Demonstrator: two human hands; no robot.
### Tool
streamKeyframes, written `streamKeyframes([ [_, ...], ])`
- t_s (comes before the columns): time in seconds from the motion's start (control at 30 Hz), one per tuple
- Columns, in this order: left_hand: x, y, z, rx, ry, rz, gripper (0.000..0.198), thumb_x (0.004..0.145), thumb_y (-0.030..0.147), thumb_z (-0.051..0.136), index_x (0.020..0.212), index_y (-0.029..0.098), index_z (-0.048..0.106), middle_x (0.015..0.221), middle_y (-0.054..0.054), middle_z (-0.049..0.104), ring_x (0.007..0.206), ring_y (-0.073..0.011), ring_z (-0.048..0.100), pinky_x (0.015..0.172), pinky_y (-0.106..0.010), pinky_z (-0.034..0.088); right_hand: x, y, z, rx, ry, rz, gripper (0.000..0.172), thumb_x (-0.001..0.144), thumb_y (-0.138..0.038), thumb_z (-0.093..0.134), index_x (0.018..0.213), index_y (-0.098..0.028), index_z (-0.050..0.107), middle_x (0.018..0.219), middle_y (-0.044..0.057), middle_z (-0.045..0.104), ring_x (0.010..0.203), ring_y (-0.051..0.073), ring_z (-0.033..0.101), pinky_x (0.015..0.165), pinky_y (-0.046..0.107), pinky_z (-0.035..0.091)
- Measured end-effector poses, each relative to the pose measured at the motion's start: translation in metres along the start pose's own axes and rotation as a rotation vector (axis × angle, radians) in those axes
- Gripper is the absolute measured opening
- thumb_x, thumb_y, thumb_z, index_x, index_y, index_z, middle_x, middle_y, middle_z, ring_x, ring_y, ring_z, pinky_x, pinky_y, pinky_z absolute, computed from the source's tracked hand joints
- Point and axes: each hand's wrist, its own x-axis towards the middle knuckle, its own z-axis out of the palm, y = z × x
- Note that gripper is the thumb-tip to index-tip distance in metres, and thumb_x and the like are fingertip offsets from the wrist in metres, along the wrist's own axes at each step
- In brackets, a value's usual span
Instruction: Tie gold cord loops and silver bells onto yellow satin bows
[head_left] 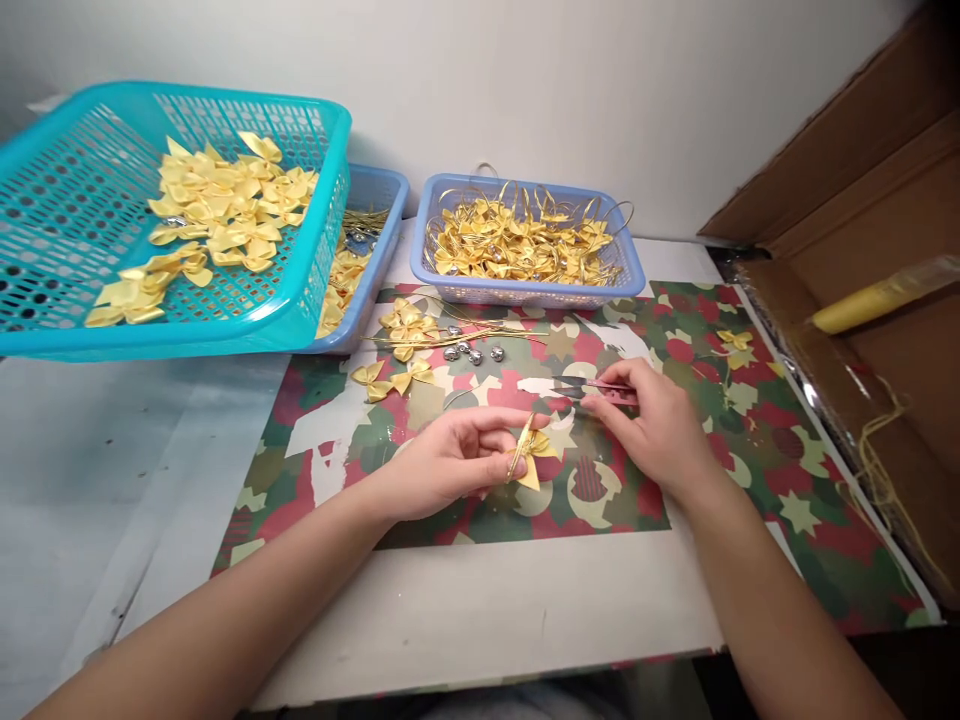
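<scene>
My left hand [465, 455] pinches a yellow ribbon bow [535, 458] with gold cord between thumb and fingers, over the patterned sheet [480, 510]. To its right, my right hand [652, 420] grips pink-handled tweezers [600, 388], whose dark tips point left, apart from the bow. Beyond my left hand lie loose yellow bows [409, 325], gold cords [480, 338] and several small silver bells [475, 355].
A turquoise basket [300, 290] of yellow bows stands at the left, overlapping a blue basket [386, 225]. Another blue basket [525, 290] at the back holds corded bows. Cardboard [862, 190] and a yellow stick [862, 300] are at the right.
</scene>
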Motion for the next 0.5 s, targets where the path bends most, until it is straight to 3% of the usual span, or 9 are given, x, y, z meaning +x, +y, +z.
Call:
streamKeyframes([
  [0.1,-0.002,-0.001,0.001,0.444,0.165,0.269,0.032,0.084,0.021,0.062,0.114,0.018,0.069,0.068,0.0,0.061,0.055,-0.0081,0.043,0.051,-0.02,0.036,0.003,0.008,0.009,-0.115,-0.069,0.074,0.019,0.087,-0.039,0.062,0.085,-0.022,0.053,0.084,0.004,0.063,0.082,0.023,0.057,0.071,0.035,0.044],
  [0.2,-0.002,-0.003,0.003,0.577,0.23,0.363,0.034,0.084,0.018,0.059,0.117,0.018,0.068,0.062,0.003,0.057,0.05,-0.007,0.038,0.049,-0.02,0.035,0.002,0.005,0.014,-0.178,-0.047,0.027,0.017,0.085,-0.036,0.064,0.085,-0.022,0.056,0.094,0.006,0.063,0.09,0.027,0.054,0.078,0.04,0.042],
  [0.3,0.0,-0.004,0.004,0.364,0.241,0.234,0.041,0.084,0.022,0.062,0.124,0.016,0.063,0.066,0.002,0.058,0.052,-0.0074,0.042,0.049,-0.019,0.036,-0.002,-0.01,0.013,-0.075,0.112,-0.16,0.01,0.087,-0.027,0.061,0.096,-0.023,0.06,0.103,0.008,0.062,0.096,0.026,0.054,0.084,0.042,0.042],
  [0.37,0.002,-0.004,0.004,0.156,0.195,0.139,0.046,0.083,0.027,0.066,0.127,0.016,0.06,0.068,0.002,0.058,0.054,-0.0074,0.044,0.048,-0.019,0.037,-0.005,-0.023,0.011,0.059,0.188,-0.365,0.018,0.087,-0.018,0.058,0.102,-0.025,0.063,0.095,0.005,0.061,0.088,0.022,0.055,0.081,0.039,0.042],
  [0.43,0.003,-0.004,0.003,-0.012,0.13,0.068,0.05,0.081,0.031,0.069,0.127,0.016,0.059,0.067,0.002,0.058,0.051,-0.0061,0.042,0.046,-0.018,0.035,-0.008,-0.032,0.011,0.131,0.135,-0.532,0.027,0.085,-0.012,0.056,0.104,-0.029,0.067,0.087,0.002,0.06,0.08,0.019,0.053,0.076,0.037,0.042],
  [0.5,0.003,-0.004,0.002,-0.123,0.079,0.02,0.054,0.079,0.036,0.073,0.127,0.016,0.059,0.066,0.002,0.058,0.049,-0.0047,0.037,0.043,-0.017,0.031,-0.01,-0.034,0.011,0.134,0.096,-0.582,0.032,0.084,-0.01,0.054,0.103,-0.029,0.07,0.083,0.002,0.059,0.077,0.019,0.051,0.073,0.037,0.041],
])
